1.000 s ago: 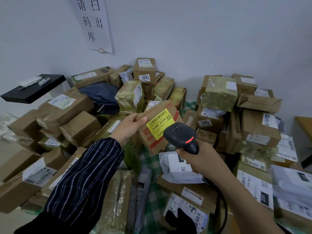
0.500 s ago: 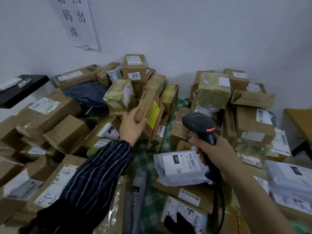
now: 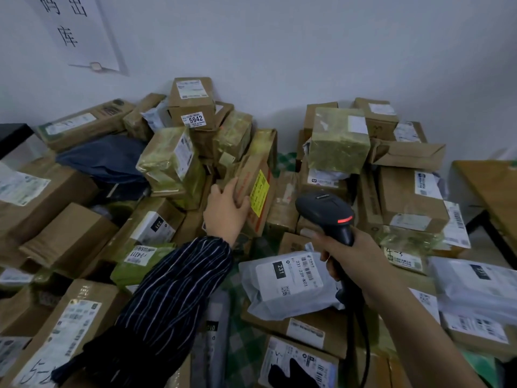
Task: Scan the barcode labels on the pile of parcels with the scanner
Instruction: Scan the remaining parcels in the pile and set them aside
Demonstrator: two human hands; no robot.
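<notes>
Scanner (image 3: 326,211) in right grip (image 3: 355,261), parcel (image 3: 249,175) in left grip (image 3: 223,217) just beside

One wide-angle camera on the person's head looks forward and down across the pile (image 3: 338,141) toward the wall (image 3: 307,46), whose sign (image 3: 75,32) fills the top left. It sits close: both forearms enter from the bottom edge, and the left hand (image 3: 223,217), holding a parcel (image 3: 247,177), and the right hand (image 3: 355,259), gripping the scanner (image 3: 324,208), reach only mid-frame. A table (image 3: 492,186) edge shows at far right.

Parcel depot: heaped labelled parcels (image 3: 193,107)
</notes>
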